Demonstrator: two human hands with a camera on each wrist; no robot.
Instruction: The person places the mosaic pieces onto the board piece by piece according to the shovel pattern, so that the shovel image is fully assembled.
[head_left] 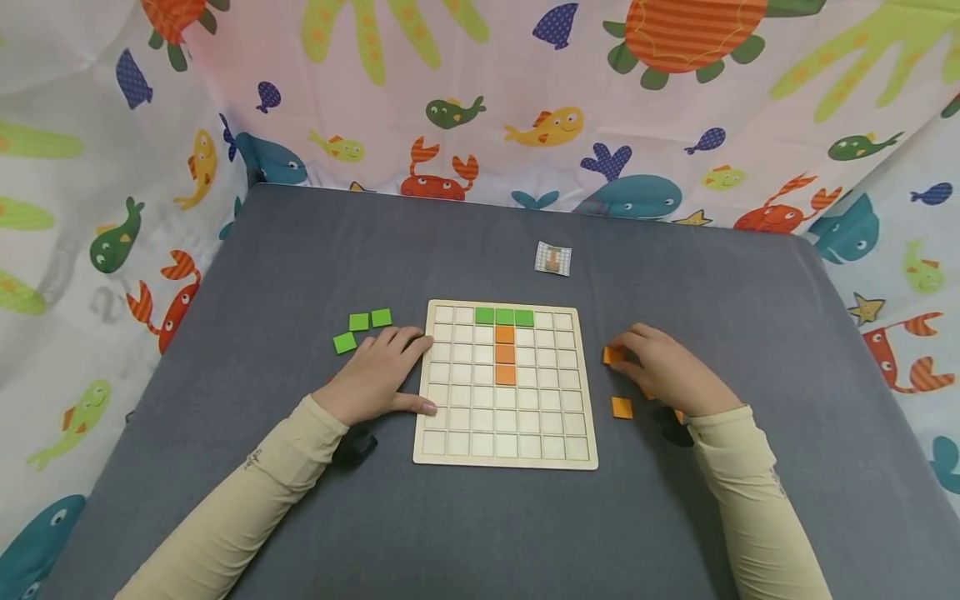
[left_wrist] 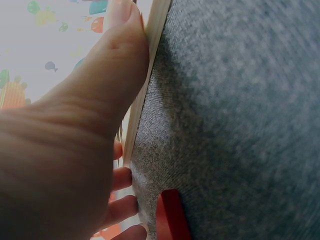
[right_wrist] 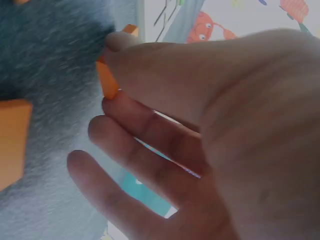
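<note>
A pale wooden grid board (head_left: 506,462) lies flat on the grey cloth. Three green tiles make a short row at its far edge, with three orange tiles (head_left: 505,354) in a column below the middle one. Along the board's left edge rests my left hand (head_left: 375,375), fingers spread and thumb touching the frame. Right of the board, my right hand (head_left: 667,367) pinches an orange square tile (right_wrist: 107,82) between thumb and fingertips, its other fingers loosely bent. A loose orange tile (head_left: 622,407) lies beside that hand; more orange shows partly hidden under the wrist.
Several loose green tiles (head_left: 359,322) lie beyond my left hand. A red piece (left_wrist: 170,215) shows below it in the left wrist view. A small card with a printed grid pattern (head_left: 552,259) lies behind the board. Cloth walls with sea animals (head_left: 630,197) bound the table.
</note>
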